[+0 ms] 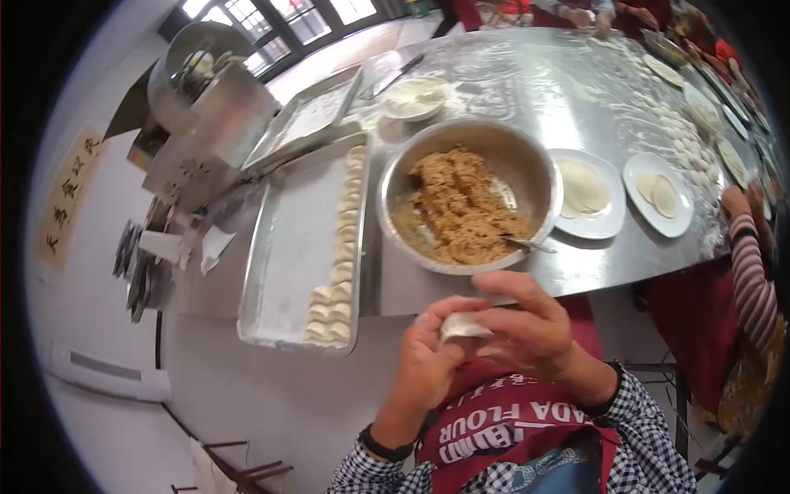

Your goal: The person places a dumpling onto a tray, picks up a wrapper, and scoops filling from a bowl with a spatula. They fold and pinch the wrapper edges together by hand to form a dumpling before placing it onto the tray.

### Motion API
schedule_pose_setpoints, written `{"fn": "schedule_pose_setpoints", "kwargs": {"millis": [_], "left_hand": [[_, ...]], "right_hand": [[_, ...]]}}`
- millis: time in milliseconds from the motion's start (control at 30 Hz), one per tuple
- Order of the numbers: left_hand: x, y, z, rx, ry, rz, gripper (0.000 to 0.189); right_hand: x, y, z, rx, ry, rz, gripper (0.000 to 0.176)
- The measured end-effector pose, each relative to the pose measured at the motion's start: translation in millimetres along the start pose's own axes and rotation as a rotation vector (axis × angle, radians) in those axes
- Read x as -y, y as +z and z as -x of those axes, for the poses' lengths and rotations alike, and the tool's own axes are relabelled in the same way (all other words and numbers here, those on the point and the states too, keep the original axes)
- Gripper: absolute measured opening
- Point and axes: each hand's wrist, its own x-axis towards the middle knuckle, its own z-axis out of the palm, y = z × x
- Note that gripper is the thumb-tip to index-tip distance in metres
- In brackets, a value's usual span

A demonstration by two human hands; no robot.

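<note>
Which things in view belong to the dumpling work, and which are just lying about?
Belongs:
- held dough piece
- filling
- metal bowl
- wrappers
- tray
- shaped dumplings

Seemingly lying about:
- white scrap
- white cup-like container

A shiny metal counter (597, 265), streaked with flour (490, 70), carries a wide steel bowl (531, 169) near its edge. Left of it, a shallow tray (296, 239) overhangs that edge, another tray (317, 114) beyond; behind stands a white bowl (411, 114); rightward, two white plates (616, 207) and small dough pieces (687, 146).
</note>
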Motion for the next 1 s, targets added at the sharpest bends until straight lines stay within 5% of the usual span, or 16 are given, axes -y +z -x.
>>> {"fn": "schedule_pose_setpoints", "kwargs": {"millis": [67,267,367,667,1000], "left_hand": [[-17.9,-6.7,-0.7,-0.054,0.108,-0.157,0.030],[-100.6,-133.4,7.7,-0.597,0.323,-0.560,0.026],[-121.6,-182.1,-5.2,-0.666,0.160,-0.982,0.025],[-106.6,-268.9,-68.6,-0.535,-0.025,-1.437,0.023],[-101.1,-264.9,-76.4,-0.406,-0.159,-1.566,0.030]], "right_hand": [[7.8,-14.3,1.4,-0.043,0.189,-0.102,0.035],[4.2,-18.7,3.7,-0.040,0.180,-0.031,0.029],[4.4,-23.9,1.6,-0.090,0.197,0.027,0.027],[2.0,-68.0,5.2,-0.163,0.311,0.226,0.028],[-2.6,-84.8,24.1,-0.229,0.405,0.162,0.023]]}}
